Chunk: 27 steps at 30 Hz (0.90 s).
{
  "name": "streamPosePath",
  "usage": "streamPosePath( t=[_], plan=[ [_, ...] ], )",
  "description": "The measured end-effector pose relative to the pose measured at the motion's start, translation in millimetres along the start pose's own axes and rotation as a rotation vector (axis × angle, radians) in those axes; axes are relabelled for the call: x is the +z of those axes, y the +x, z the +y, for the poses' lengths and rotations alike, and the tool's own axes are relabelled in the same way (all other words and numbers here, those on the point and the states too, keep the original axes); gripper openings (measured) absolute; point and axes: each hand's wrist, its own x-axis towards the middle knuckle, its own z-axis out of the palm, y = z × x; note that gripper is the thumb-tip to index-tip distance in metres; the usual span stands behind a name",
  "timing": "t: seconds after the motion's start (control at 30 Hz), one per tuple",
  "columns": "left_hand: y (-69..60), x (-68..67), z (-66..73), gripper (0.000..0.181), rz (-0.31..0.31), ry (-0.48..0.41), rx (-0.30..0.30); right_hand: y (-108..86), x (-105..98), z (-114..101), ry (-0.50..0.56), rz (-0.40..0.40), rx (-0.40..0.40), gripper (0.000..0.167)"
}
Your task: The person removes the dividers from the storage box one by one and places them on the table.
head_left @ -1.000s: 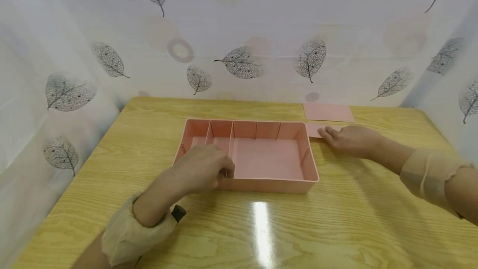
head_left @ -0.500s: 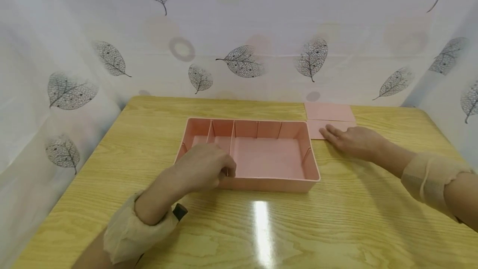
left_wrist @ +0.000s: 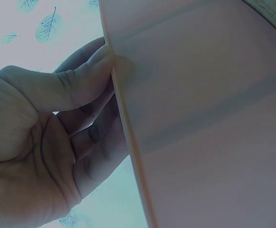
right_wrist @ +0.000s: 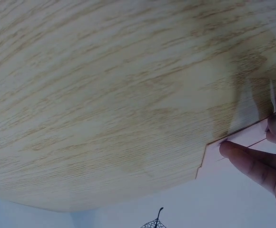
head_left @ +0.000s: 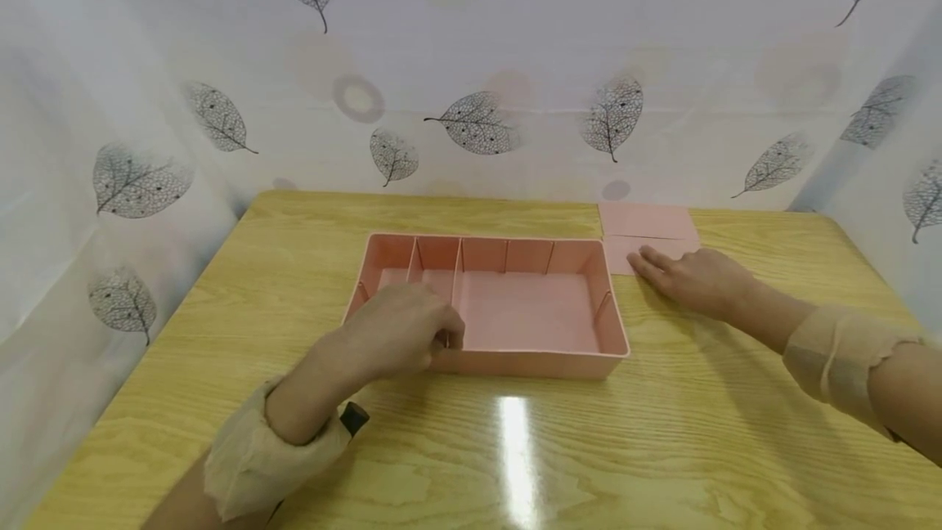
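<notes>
A shallow pink divider box (head_left: 526, 364) stands on the wooden table, with two upright dividers in its left part. My left hand (head_left: 401, 330) reaches over its front wall, left of centre. In the left wrist view, the thumb and fingers pinch the rim of the box wall (left_wrist: 200, 118). To the right of the box, a flat pink panel (head_left: 621, 256) lies on the table, its left end close to the box's back right corner. My right hand (head_left: 699, 278) rests its fingertips on this panel, which the right wrist view shows flat beneath the fingers (right_wrist: 250, 166).
A second flat pink panel (head_left: 648, 220) lies directly behind the first, along the table's back edge. The wooden table (head_left: 633, 448) ends at a white leaf-print curtain (head_left: 515, 39) behind and at both sides. The box's wide right compartment (head_left: 526, 309) has no dividers in it.
The right hand's fingers have straightened and drawn slightly toward the front. More of the nearer panel shows, now lined up against the rear one. The left hand and box have not visibly moved.
</notes>
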Motion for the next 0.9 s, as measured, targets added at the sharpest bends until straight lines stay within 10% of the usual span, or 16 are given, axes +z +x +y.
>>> streamPosePath(
  t=[0.57,0.9],
  plan=[
    [-0.4,-1.1,-0.4,0.035,0.016,-0.002,0.013,-0.4,-8,1,0.079,-0.053,0.060,0.049],
    [-2.5,1.7,0.0,0.024,0.004,0.007,0.014,28.1,-49,1,0.167,-0.031,0.186,0.010]
  ],
)
